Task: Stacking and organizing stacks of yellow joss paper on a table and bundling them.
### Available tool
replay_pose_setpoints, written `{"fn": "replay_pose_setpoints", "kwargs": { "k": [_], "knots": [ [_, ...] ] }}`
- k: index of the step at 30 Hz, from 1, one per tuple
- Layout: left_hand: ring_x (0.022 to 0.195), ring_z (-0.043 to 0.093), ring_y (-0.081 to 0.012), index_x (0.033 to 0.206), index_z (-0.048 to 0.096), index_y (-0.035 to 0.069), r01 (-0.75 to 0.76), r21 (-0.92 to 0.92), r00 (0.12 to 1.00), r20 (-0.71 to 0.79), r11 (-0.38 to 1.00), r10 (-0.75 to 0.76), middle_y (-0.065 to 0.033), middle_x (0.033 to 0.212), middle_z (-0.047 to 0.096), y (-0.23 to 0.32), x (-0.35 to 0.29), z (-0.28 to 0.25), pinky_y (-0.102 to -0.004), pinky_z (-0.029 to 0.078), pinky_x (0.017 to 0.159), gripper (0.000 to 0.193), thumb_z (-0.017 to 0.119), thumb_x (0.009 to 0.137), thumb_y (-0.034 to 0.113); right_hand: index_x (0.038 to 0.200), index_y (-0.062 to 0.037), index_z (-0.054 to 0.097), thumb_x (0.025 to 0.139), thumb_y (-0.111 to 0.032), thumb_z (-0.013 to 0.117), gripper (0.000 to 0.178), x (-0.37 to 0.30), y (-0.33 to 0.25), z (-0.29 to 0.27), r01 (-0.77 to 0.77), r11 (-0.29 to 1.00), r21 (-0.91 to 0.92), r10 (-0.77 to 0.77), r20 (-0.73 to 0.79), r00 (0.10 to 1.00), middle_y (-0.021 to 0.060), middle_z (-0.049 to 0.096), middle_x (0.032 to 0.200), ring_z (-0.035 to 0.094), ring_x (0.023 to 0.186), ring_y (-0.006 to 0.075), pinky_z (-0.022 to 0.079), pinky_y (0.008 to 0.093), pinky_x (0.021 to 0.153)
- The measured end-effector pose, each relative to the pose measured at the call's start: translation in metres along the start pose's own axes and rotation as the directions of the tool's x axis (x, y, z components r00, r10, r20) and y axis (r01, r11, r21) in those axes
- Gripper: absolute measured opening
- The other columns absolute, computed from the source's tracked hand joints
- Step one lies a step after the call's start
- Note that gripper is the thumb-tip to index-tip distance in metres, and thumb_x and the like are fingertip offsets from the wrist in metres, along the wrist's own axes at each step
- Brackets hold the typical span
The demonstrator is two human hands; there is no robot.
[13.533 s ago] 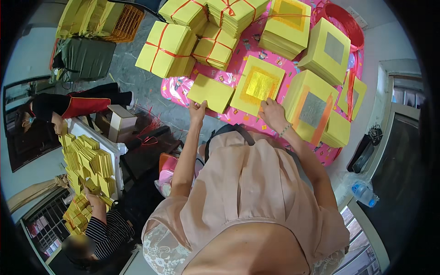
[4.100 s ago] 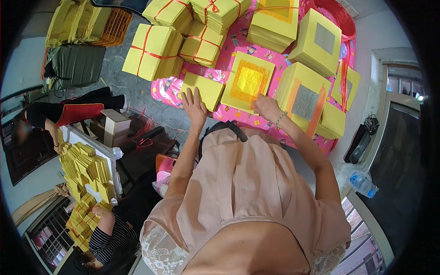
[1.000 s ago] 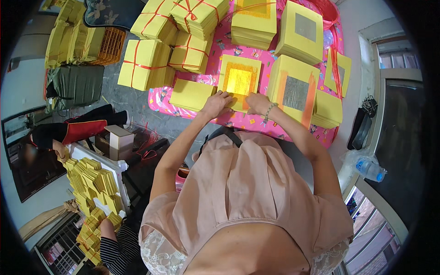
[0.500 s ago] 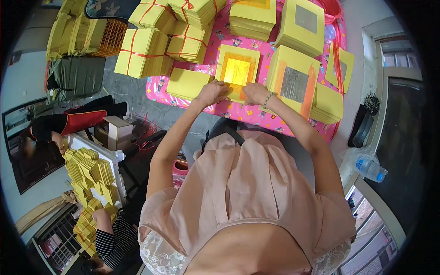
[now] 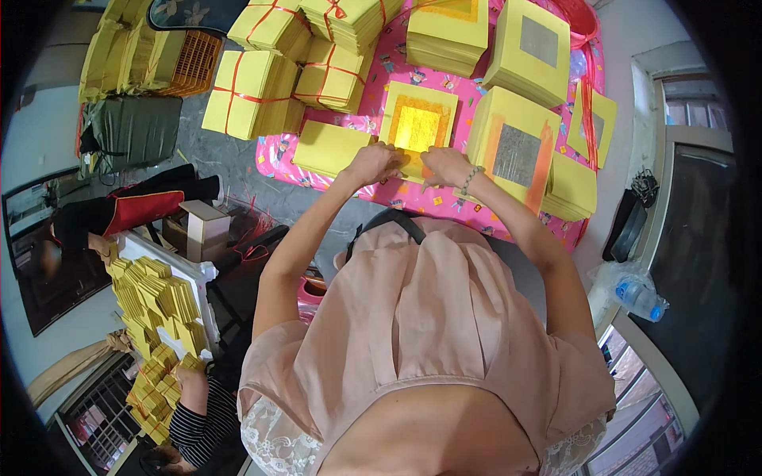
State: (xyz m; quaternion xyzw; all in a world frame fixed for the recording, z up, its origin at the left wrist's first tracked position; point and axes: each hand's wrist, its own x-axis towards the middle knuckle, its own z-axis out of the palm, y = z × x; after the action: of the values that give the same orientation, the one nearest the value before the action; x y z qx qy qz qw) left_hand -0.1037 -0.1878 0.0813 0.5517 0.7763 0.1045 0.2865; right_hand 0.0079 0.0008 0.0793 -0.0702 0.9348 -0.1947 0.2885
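In front of me on the pink table lies a yellow paper sheet (image 5: 448, 94) with an orange-bordered, shiny gold square (image 5: 416, 120). My left hand (image 5: 376, 163) is closed at its near left corner, fingers curled over the paper. My right hand (image 5: 447, 166), with a beaded bracelet at the wrist, pinches the near right corner. Both thumbs and fingertips are partly hidden, so the exact fold of the near edge cannot be made out. Left of the sheet sits a low stack of plain yellow paper (image 5: 329, 148); to the right stands a taller stack with a silver square (image 5: 516, 152).
Red-tied yellow paper bundles (image 5: 248, 94) crowd the table's left side. More stacks (image 5: 448, 40) stand at the far edge, beside a red basin (image 5: 578, 24). At lower left, another person's hand (image 5: 190, 377) touches yellow folded pieces on a white board (image 5: 193, 274).
My hands stay at the sheet's near edge, with the right hand's fingers slightly shifted. The table's contents appear a little lower and further right in view. The other person's hand has moved right.
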Motion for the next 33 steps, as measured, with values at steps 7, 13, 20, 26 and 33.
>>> {"fn": "replay_pose_setpoints", "kwargs": {
  "k": [7, 13, 20, 26, 33],
  "knots": [
    [0.092, 0.059, -0.0307, 0.105, 0.063, 0.012, -0.028, -0.004, 0.999, -0.041, 1.000, 0.028, -0.0088, 0.092, 0.061, -0.008, 0.001, 0.007, -0.0426, 0.050, 0.078, 0.033, 0.067, 0.078, 0.030, 0.088, -0.0036, 0.060, 0.070, -0.028, 0.073, 0.033, -0.002, 0.006, 0.002, 0.101, 0.995, -0.019, -0.102, -0.092, 0.990, 0.0147, 0.062, 0.086, 0.064, 0.083, 0.0309, 0.051, 0.0425, 0.070],
    [0.093, 0.058, -0.0307, 0.106, 0.063, 0.012, -0.039, -0.027, 0.998, -0.049, 0.999, 0.038, -0.0083, 0.094, 0.061, -0.008, 0.001, 0.001, -0.0415, 0.048, 0.079, 0.034, 0.068, 0.077, 0.030, 0.074, -0.0074, 0.063, 0.068, -0.027, 0.073, 0.023, 0.003, 0.015, -0.002, 0.087, 0.987, 0.132, -0.081, -0.052, 0.995, 0.0102, 0.063, 0.073, 0.064, 0.074, 0.0281, 0.050, 0.0408, 0.064],
    [0.094, 0.058, -0.0306, 0.107, 0.063, 0.012, -0.029, -0.033, 0.998, -0.056, 0.999, 0.028, -0.0086, 0.096, 0.062, -0.008, 0.000, 0.002, -0.0412, 0.048, 0.081, 0.036, 0.069, 0.076, 0.030, 0.072, -0.0084, 0.063, 0.068, -0.030, 0.076, 0.025, 0.003, 0.017, 0.000, 0.107, 0.982, 0.154, -0.098, -0.065, 0.993, 0.0090, 0.063, 0.071, 0.064, 0.072, 0.0265, 0.049, 0.0402, 0.063],
    [0.095, 0.058, -0.0302, 0.110, 0.063, 0.012, -0.039, -0.012, 0.999, -0.035, 0.999, 0.038, -0.0083, 0.097, 0.062, -0.011, 0.001, 0.003, -0.0405, 0.049, 0.081, 0.041, 0.070, 0.075, 0.033, 0.073, -0.0081, 0.062, 0.072, -0.031, 0.073, 0.025, 0.000, 0.011, -0.008, 0.079, 0.983, 0.164, -0.077, -0.021, 0.997, 0.0094, 0.063, 0.072, 0.063, 0.074, 0.0279, 0.048, 0.0410, 0.064],
    [0.095, 0.058, -0.0285, 0.112, 0.061, 0.013, -0.106, 0.090, 0.982, -0.149, 0.990, 0.119, -0.0068, 0.104, 0.061, -0.003, 0.003, 0.015, -0.0386, 0.050, 0.081, 0.044, 0.069, 0.075, 0.036, 0.083, -0.0057, 0.062, 0.082, -0.029, 0.062, 0.024, -0.001, 0.016, -0.002, 0.107, 0.988, 0.111, -0.096, -0.101, 0.990, 0.0130, 0.064, 0.082, 0.062, 0.081, 0.0324, 0.047, 0.0441, 0.070]
  ]
}}
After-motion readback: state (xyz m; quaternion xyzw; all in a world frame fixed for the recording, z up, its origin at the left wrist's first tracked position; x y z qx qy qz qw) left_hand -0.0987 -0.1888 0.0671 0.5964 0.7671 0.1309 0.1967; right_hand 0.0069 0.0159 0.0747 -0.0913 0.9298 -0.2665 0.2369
